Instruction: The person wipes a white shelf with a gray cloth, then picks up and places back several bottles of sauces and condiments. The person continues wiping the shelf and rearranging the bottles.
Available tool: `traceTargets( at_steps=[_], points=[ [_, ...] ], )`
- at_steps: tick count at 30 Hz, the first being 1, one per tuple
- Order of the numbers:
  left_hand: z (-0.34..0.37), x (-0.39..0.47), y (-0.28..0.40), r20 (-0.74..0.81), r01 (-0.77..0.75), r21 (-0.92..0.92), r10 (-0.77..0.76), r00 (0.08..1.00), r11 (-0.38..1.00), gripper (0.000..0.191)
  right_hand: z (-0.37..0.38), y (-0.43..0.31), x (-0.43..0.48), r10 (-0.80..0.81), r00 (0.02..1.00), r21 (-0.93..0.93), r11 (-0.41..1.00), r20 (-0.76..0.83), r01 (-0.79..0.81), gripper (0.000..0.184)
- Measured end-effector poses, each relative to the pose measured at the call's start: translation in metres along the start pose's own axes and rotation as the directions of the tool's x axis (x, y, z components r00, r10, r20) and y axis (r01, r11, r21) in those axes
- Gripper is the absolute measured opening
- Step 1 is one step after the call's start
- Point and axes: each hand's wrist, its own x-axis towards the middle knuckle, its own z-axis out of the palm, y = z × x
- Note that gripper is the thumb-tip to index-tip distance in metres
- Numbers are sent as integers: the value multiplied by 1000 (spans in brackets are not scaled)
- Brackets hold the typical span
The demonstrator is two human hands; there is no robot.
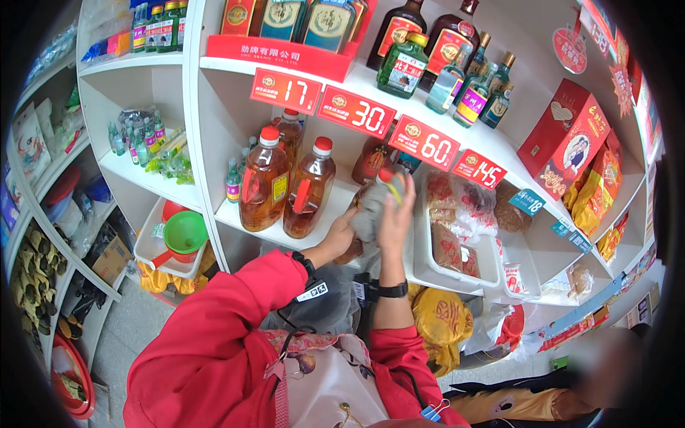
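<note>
My left hand (338,235) is at the side of a plastic bottle of amber liquid with a red cap, low in front of me; its fingertips are hidden behind a grey cloth (369,211). My right hand (397,214) has the blurred cloth in its grip, against the bottle's upper part. To the left, on the same shelf (316,235), stand two large bottles of amber liquid, a nearer one (265,184) and another (310,192), both with red caps. A darker bottle (369,158) stands behind the cloth.
Glass liquor bottles (404,67) line the shelf above, over red price tags (356,113). A white plastic bin (455,267) of packets is to the right, a green funnel (185,232) to the left. Another person (599,369) is at the lower right.
</note>
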Motion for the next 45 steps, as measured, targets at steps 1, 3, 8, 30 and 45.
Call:
traceTargets(
  at_steps=[1,3,8,30,45],
  points=[
    [0,-1,-2,-25,-74,105,77,997,992,34,9,-8,-2,-171,981,-388,901,95,195,55],
    [-1,-3,-1,-49,-14,51,16,999,999,38,22,-11,3,-236,971,-426,876,27,225,50],
    [-11,5,25,15,292,-82,-291,957,953,34,3,40,15,223,971,268,934,82,-237,37],
    [-11,10,26,35,211,40,-212,977,977,36,-42,83,-12,684,700,332,624,207,-707,37],
    [-9,6,25,7,133,66,-134,991,989,30,-6,14,103,537,673,48,763,509,-645,30]
  ],
)
